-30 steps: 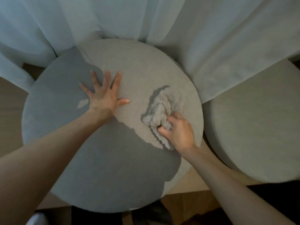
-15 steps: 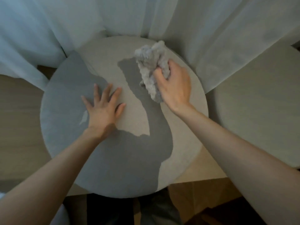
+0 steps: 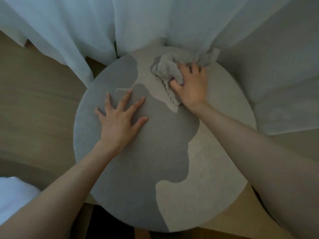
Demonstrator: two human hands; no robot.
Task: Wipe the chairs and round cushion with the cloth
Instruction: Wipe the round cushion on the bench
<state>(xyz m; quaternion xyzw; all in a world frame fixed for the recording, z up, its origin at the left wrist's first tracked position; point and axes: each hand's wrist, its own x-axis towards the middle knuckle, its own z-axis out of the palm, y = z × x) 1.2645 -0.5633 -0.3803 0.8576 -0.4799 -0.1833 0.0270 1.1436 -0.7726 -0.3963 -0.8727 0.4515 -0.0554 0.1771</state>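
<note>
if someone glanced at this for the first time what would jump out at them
The big round cushion fills the middle of the view, half in shadow. At its far edge the right hand grips a crumpled grey cloth against the surface, while the left hand lies flat with fingers spread on the cushion's left side. Pale curtains hang just behind it.

The round beige cushion [image 3: 215,161] is covered in matt, finely woven fabric, smooth and flat. At its far side, the crumpled grey cloth [image 3: 167,69] is thick, nubbly terry with ribbed edges. The thin white curtain [image 3: 86,23] beyond looks soft and slightly sheer. The pale floor [image 3: 34,100] at left shows matt wood grain.
</note>
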